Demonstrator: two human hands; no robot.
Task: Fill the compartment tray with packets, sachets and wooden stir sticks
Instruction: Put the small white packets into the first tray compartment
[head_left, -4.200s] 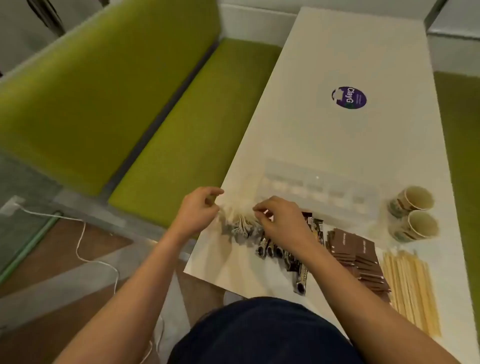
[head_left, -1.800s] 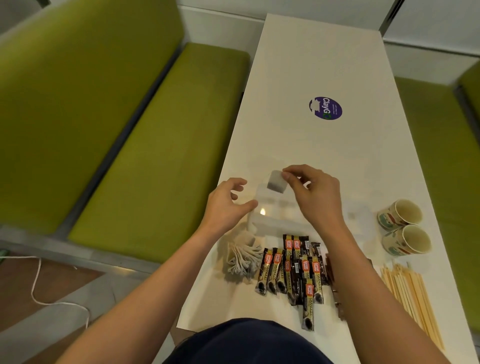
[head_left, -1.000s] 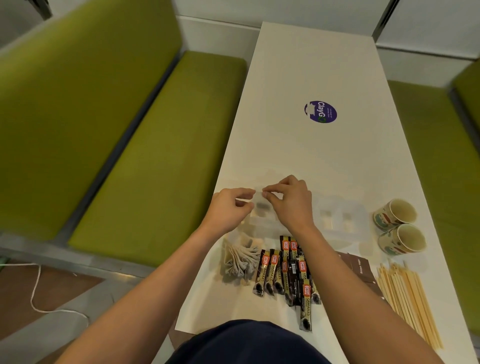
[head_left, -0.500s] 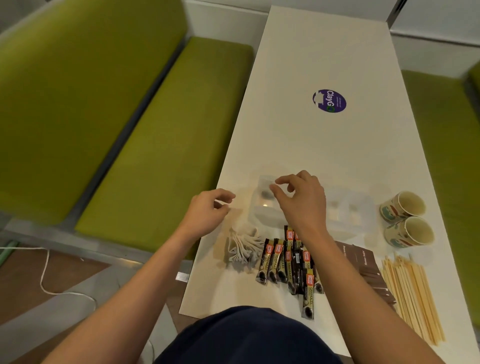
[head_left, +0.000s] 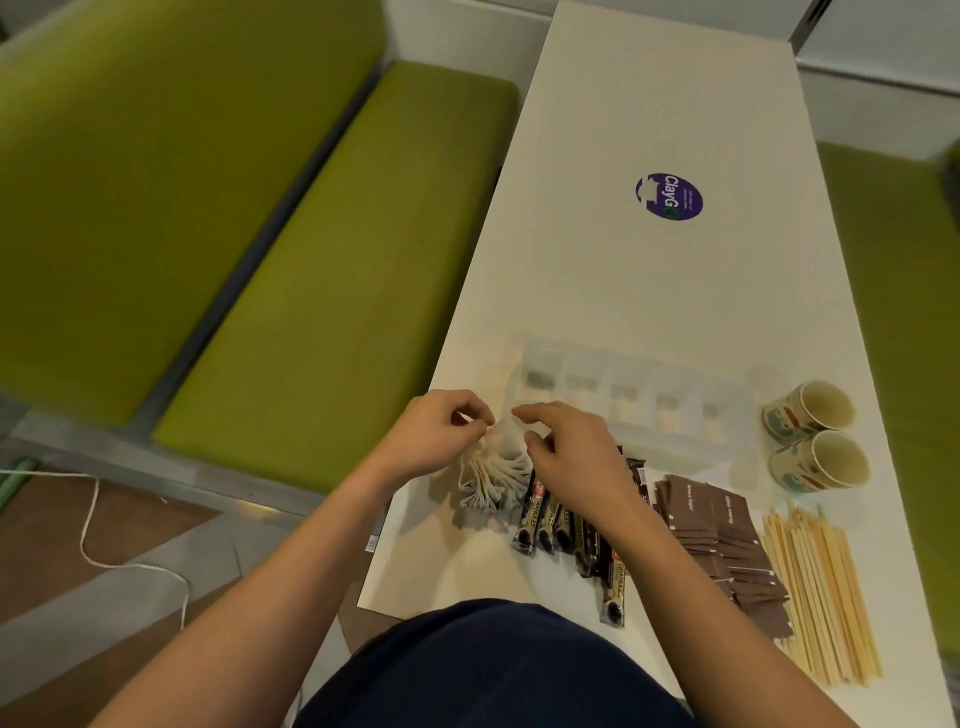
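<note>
A clear compartment tray (head_left: 670, 415) lies across the white table, and its leftmost compartment holds one tea bag (head_left: 538, 382). Just in front of it sits a fanned pile of tea bags (head_left: 488, 480). My left hand (head_left: 434, 439) pinches the top of a tea bag at the pile's upper edge. My right hand (head_left: 574, 449) hovers over the pile with loosely curved fingers, index and thumb apart. Black coffee stick sachets (head_left: 543, 522), brown sugar packets (head_left: 724, 530) and wooden stir sticks (head_left: 821, 587) lie in a row to the right.
Two paper cups (head_left: 810, 436) lie on their sides right of the tray. A purple round sticker (head_left: 669, 196) marks the far table top. Green bench seats (head_left: 332, 270) run along the left side, and a white cable (head_left: 93, 540) lies on the floor.
My right hand has left the tray's leftmost compartment, leaving a tea bag in it, and come back over the pile. My left hand moved right to the pile's top.
</note>
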